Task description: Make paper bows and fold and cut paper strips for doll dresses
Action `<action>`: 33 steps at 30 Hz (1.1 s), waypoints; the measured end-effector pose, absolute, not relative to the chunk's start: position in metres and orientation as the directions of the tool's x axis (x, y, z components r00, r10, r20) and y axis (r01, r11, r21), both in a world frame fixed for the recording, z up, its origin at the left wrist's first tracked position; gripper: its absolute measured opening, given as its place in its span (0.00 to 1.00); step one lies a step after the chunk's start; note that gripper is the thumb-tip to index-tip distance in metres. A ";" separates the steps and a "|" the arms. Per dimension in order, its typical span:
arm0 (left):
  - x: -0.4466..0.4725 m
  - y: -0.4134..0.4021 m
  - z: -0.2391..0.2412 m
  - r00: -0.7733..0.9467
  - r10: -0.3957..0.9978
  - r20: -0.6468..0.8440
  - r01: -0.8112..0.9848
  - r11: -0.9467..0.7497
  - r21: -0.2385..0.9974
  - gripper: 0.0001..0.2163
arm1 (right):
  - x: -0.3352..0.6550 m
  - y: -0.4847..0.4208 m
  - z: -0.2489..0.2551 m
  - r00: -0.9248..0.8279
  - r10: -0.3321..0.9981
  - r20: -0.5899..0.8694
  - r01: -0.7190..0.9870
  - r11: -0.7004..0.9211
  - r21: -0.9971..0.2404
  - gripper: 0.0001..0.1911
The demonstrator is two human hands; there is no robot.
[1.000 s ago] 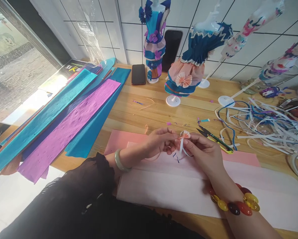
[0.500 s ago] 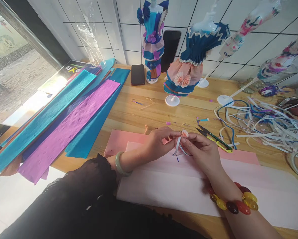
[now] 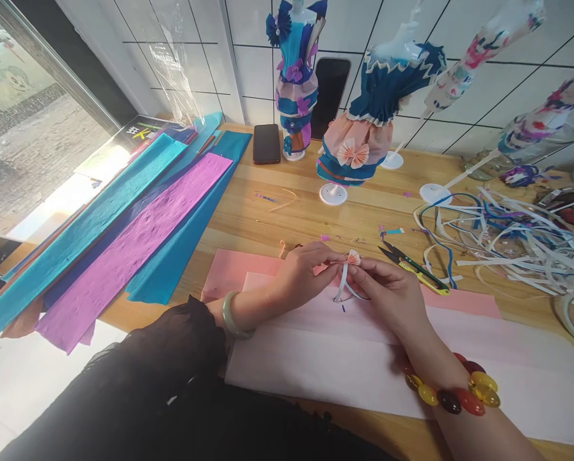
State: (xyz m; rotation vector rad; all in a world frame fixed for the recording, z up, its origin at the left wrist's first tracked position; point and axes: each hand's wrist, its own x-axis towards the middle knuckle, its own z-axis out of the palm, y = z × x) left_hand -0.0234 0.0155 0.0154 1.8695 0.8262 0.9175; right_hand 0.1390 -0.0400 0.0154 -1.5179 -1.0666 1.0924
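Pink and pleated, the bow [image 3: 354,258] is sitting between the fingertips of the left hand [image 3: 297,272] and the right hand [image 3: 395,288], each nearly closed and pinching at it with thumb and finger. A white ribbon [image 3: 343,278] is dangling between the hands, pale paper [image 3: 315,358] is lying beneath them, and cutting tools [image 3: 423,277] are resting just beyond the right hand's knuckles.

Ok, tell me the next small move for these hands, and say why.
Probably draw the narrow white ribbon-like strip snug against the small pleated pink paper-like piece: it hangs slack below in a loose curve, while the right hand seems to pinch that piece and the left hand has fingertips beside it.
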 end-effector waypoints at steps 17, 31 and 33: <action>-0.021 0.015 0.013 0.442 0.875 0.195 0.180 -0.299 0.937 0.04 | 0.138 -0.037 0.017 0.234 0.961 0.149 0.327 0.067 -0.943 0.20; -0.020 0.022 0.012 0.535 0.842 -0.064 -0.115 0.148 0.982 0.07 | 0.142 -0.039 0.020 -0.184 0.892 0.413 0.625 0.431 -0.651 0.13; -0.022 0.025 0.012 0.566 0.818 -0.105 -0.169 0.240 0.956 0.08 | 0.142 -0.038 0.019 -0.201 0.901 0.385 0.628 0.420 -0.655 0.12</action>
